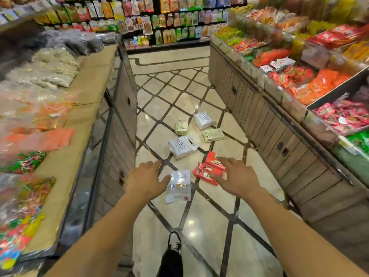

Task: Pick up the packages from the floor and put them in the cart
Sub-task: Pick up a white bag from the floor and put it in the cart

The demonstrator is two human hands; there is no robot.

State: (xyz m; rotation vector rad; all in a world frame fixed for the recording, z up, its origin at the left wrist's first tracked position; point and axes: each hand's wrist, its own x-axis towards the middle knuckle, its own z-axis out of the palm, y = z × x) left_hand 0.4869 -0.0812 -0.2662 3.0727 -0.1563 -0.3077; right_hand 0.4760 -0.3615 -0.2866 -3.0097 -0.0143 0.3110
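On the tiled floor (209, 226) of a shop aisle, between two low display counters, seven packages lie scattered: a white pouch (179, 185) nearest, two red packets (209, 168) just right of it, and farther off two white bags (182, 146) and two pale green blocks (212, 134). The left hand (146, 177) and the right hand (237, 176) both reach down with fingers spread and hold nothing. No cart is in view. The wrappers look glossy and slack, the marble polished, so a packet could well slide away under a flat push, or one of the overlapping red pair could drop if pinched by an edge.
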